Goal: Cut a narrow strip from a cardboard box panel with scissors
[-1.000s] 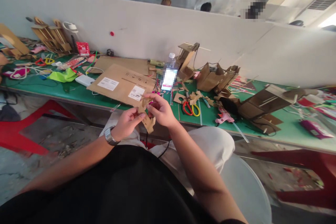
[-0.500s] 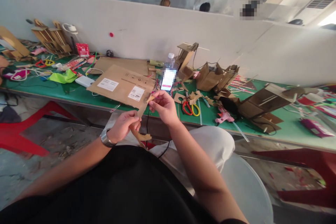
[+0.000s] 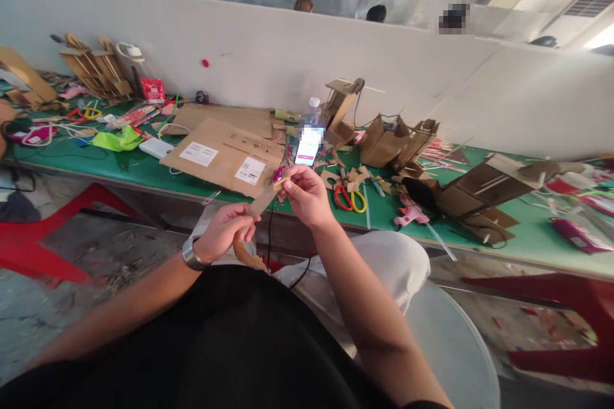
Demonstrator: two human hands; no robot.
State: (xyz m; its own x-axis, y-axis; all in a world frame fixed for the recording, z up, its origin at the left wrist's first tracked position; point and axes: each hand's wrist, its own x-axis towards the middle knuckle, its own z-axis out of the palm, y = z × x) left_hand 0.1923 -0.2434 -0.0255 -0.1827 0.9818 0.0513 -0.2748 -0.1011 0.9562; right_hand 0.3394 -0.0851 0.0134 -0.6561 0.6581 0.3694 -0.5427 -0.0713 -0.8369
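Note:
Between my two hands runs a narrow cardboard strip (image 3: 263,200), slanting up to the right above the table's front edge. My left hand (image 3: 225,231) is closed on its lower part, and a curled, ragged length of the strip hangs below those fingers. The fingertips of my right hand (image 3: 307,195) pinch the upper end. Just behind my hands lies a flat cardboard sheet (image 3: 220,156) with white labels. A lit phone (image 3: 307,147) leans against a clear bottle (image 3: 313,108) beyond my right hand.
Scissors (image 3: 350,198) with red and yellow handles lie among cardboard scraps to the right. A pink glue gun (image 3: 411,214) sits near the edge. Cardboard structures (image 3: 489,195) stand on the green table (image 3: 307,217). A white partition (image 3: 268,45) rises behind; people's heads show beyond it.
My right hand has shifted slightly right, and more of the strip shows between my hands. The hanging curled piece below my left hand has changed its shape and position.

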